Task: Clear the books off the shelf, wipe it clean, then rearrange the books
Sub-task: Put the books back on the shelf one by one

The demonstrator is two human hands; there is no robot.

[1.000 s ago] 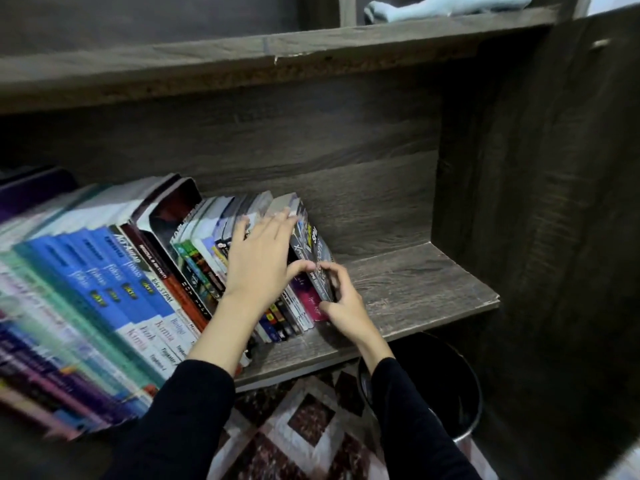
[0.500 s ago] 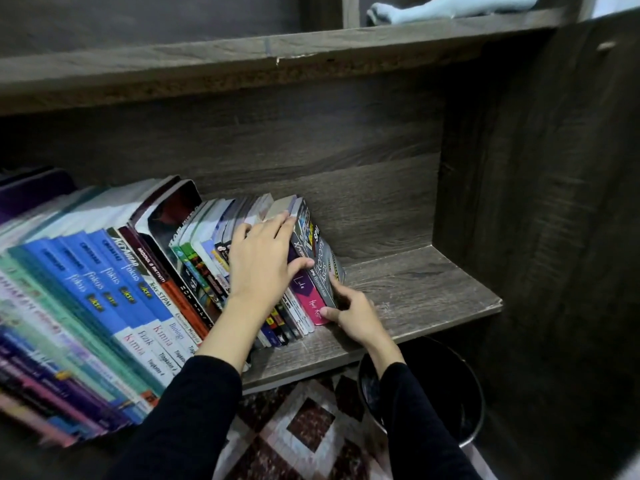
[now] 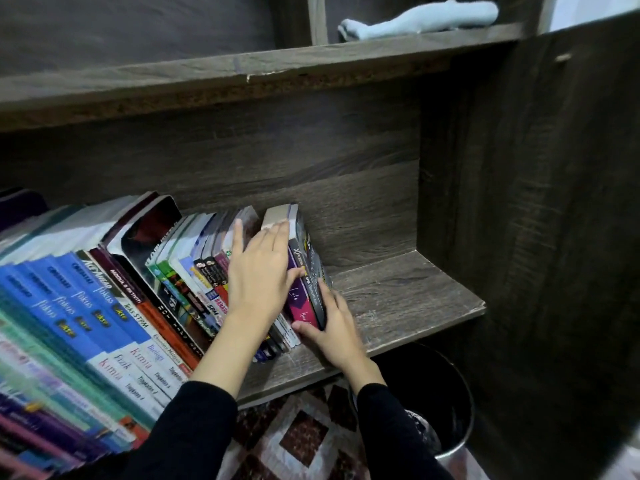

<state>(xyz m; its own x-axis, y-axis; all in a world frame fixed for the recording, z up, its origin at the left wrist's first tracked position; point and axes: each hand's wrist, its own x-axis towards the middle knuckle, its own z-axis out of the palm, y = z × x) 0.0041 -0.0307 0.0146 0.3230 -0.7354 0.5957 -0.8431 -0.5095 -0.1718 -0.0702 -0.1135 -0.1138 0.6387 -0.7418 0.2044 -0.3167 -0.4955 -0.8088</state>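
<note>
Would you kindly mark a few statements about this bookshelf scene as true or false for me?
1. The left hand and right hand both touch the books. True.
2. The blue cloth lies beside the books. False: it lies on the board above.
3. The shelf is full to its right end. False: its right end is bare.
4. A bin stands below the shelf. True.

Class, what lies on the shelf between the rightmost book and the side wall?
The right hand holding the rightmost book, then bare shelf board to the side wall; head view.
</note>
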